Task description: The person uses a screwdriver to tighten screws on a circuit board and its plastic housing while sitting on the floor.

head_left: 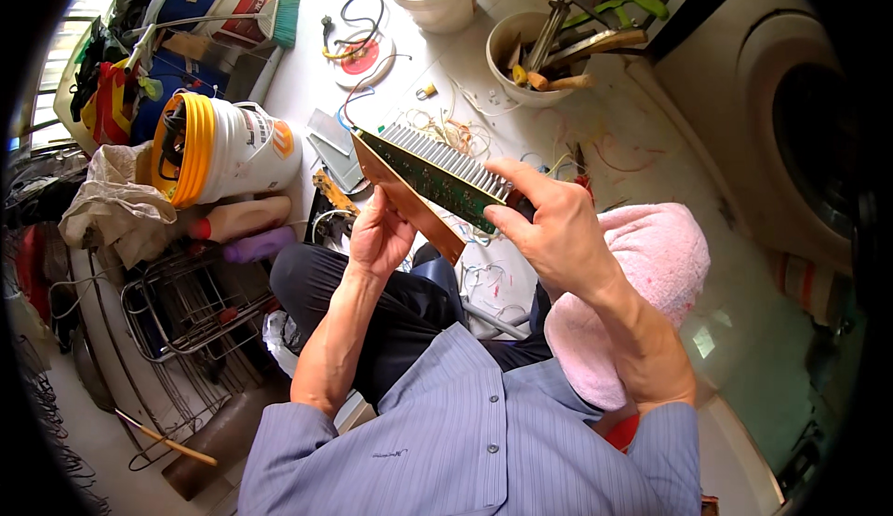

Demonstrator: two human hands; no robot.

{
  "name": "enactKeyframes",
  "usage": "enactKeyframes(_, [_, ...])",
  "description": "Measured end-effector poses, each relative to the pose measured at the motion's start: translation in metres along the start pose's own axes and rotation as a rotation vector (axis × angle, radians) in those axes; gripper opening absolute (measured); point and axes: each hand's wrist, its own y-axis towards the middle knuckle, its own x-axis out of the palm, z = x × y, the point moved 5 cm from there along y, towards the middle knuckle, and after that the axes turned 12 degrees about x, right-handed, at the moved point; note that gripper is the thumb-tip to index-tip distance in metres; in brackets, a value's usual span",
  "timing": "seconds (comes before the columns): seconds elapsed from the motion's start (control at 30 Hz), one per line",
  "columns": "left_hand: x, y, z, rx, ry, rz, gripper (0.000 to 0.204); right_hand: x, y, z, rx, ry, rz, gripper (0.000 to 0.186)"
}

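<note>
My left hand point(381, 239) grips a flat copper-coloured board point(409, 201) by its lower edge. Beyond it, a green circuit board point(420, 176) with a row of silver heat sink fins point(446, 155) is pinched by my right hand point(556, 227) at its right end, thumb near the green face and fingers over the fins. The two boards lean towards each other at the far left end and stand apart at the near right. Red and blue wires rise from that far corner. A pink towel point(665, 246) lies over my right knee.
Loose wires point(460, 133) litter the floor ahead, near a grey metal tray point(337, 151) and a cable reel point(363, 58). A tool bucket point(502, 41) stands far right of centre, a washing machine point(735, 79) at right. A white-and-yellow bucket point(246, 158) and wire rack point(186, 307) sit left.
</note>
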Motion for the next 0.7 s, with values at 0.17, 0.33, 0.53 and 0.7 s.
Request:
enactKeyframes(0.17, [-0.002,0.003,0.002,-0.043,0.023,-0.110,0.036,-0.006,-0.001,-0.002,0.047,-0.006,-0.034,0.036])
enactKeyframes(0.33, [0.018,0.007,0.009,-0.069,0.275,-0.240,0.049,-0.014,0.006,0.016,0.123,0.042,-0.067,0.037])
enactKeyframes(0.53, [0.028,0.008,0.025,-0.019,0.372,-0.189,0.050,-0.015,0.012,0.030,0.237,-0.023,-0.135,0.042])
enactKeyframes(0.7, [0.041,0.003,0.032,0.068,0.321,-0.156,0.053,-0.024,0.017,0.025,0.150,-0.098,0.010,0.038])
